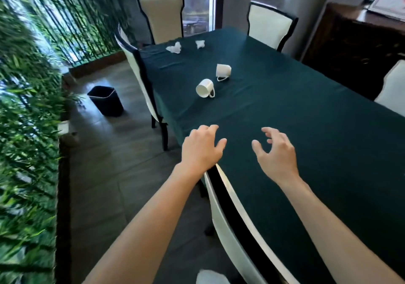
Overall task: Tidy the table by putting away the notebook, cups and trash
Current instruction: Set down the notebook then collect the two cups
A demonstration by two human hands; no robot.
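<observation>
Two white cups lie tipped on their sides on the dark green tablecloth (306, 130): the nearer cup (205, 88) with its mouth facing me, the farther cup (223, 70) just behind it. Two crumpled white paper scraps, one (174, 47) at the far left corner and another (200, 43) beside it, rest farther back. My left hand (202, 147) hovers over the table's near left edge, fingers spread and holding nothing. My right hand (274, 150) floats beside it, fingers curled apart, also holding nothing. No notebook is in view.
A black waste bin (106, 100) stands on the tiled floor left of the table. White-backed chairs ring the table, one (236, 224) right under my arms. A bamboo plant wall (26, 130) runs along the left, and a dark wooden sideboard (355, 42) stands at right.
</observation>
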